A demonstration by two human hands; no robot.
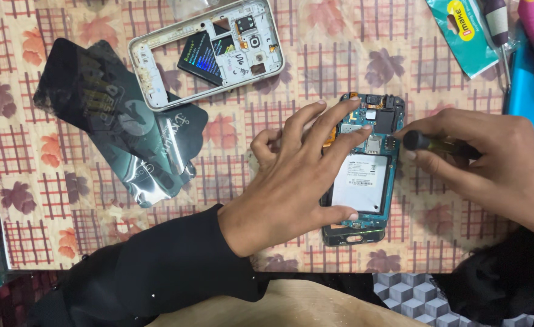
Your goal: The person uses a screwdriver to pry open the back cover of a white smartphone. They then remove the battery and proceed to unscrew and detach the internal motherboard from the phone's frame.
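Opened phone (364,181) lying right of centre on the patterned tablecloth (242,127), back cover off, long axis running near to far, circuit board end at the far side and pale battery in the middle. Left hand (297,175) spread flat over its left edge, fingers (315,124) fanned out and pressing the far part of the board, thumb tucked against the near end. Right hand (491,163) coming in from the right, fingertips pinched around a dark screwdriver (436,144), tip pointing left at the board's right edge, just beside it. Separate white phone frame (206,51) parked far left, over a dark glossy pouch (115,121). Teal packet (467,33) far right.
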